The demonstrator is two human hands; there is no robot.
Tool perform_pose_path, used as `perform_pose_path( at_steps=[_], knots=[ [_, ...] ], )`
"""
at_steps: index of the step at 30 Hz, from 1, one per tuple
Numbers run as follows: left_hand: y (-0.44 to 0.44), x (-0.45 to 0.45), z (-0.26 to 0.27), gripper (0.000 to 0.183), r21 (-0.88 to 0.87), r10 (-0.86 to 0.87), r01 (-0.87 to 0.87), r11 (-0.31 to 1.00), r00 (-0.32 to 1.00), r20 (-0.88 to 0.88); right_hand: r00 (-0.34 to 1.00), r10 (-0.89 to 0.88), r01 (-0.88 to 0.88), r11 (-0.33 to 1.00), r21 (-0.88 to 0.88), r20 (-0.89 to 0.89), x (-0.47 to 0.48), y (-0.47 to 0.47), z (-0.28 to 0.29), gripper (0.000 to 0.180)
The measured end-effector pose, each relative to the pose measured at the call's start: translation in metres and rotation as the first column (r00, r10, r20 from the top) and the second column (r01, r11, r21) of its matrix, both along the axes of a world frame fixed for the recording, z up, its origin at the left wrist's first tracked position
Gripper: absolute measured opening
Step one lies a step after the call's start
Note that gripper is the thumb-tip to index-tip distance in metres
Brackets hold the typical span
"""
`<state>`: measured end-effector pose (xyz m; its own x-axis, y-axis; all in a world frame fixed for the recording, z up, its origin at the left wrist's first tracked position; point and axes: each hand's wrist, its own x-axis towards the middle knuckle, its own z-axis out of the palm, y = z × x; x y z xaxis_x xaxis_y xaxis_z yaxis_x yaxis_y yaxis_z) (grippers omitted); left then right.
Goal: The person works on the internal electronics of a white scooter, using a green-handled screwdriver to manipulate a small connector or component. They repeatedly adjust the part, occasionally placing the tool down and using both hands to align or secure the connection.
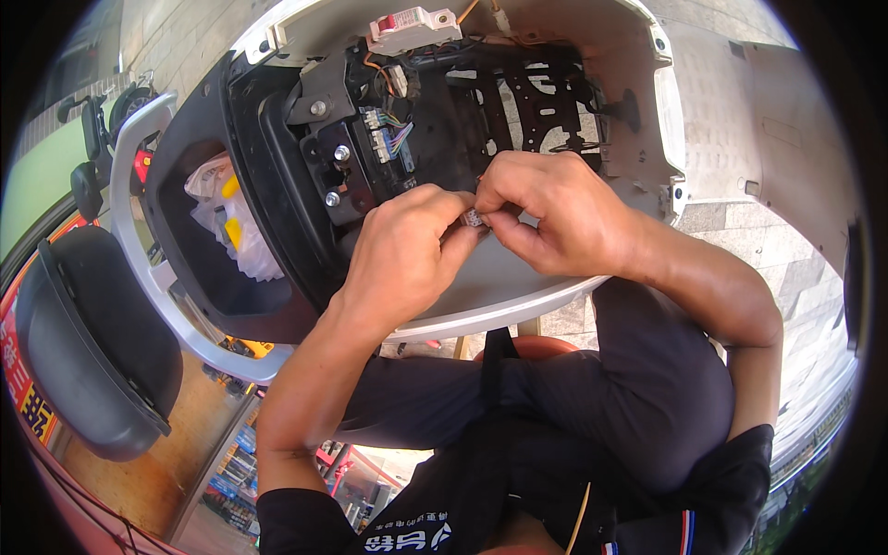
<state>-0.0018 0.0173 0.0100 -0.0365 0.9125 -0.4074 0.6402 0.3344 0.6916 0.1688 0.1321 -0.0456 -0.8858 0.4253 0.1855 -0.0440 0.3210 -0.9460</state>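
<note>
My left hand pinches a small white multi-pin plastic connector between thumb and forefinger. From the other side, the thumb and fingertips of my right hand close on the same connector. Its open face with several pin cavities shows between my fingers; any wire behind it is mostly hidden. Both hands are over the near side of an opened electric scooter body. Beyond my left hand, a controller with white plugs and coloured wires sits inside the dark frame.
A circuit breaker with a red switch sits at the far rim. Bolts stand on a black bracket. At left are a plastic bag in a storage well, a silver grab rail and a dark case.
</note>
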Motion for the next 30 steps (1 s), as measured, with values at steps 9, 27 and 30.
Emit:
perform_pose_path(
  at_steps=[9, 27, 30],
  knots=[
    [0.0, -0.004, -0.002, 0.023, -0.052, 0.057, -0.049, 0.997, 0.986, 0.159, 0.999, -0.038, 0.036, 0.999, -0.038, -0.039, -0.002, 0.0, 0.001, 0.012],
    [0.001, 0.0, 0.007, 0.016, -0.054, 0.045, -0.039, 0.998, 0.991, 0.127, 0.998, -0.006, 0.013, 0.993, -0.12, 0.056, -0.005, 0.0, 0.008, 0.011],
    [-0.001, -0.001, 0.005, 0.016, -0.006, 0.002, -0.002, 1.0, 0.994, 0.107, 0.999, -0.001, 0.004, 0.994, -0.109, 0.033, -0.005, -0.001, 0.006, 0.012]
  ],
)
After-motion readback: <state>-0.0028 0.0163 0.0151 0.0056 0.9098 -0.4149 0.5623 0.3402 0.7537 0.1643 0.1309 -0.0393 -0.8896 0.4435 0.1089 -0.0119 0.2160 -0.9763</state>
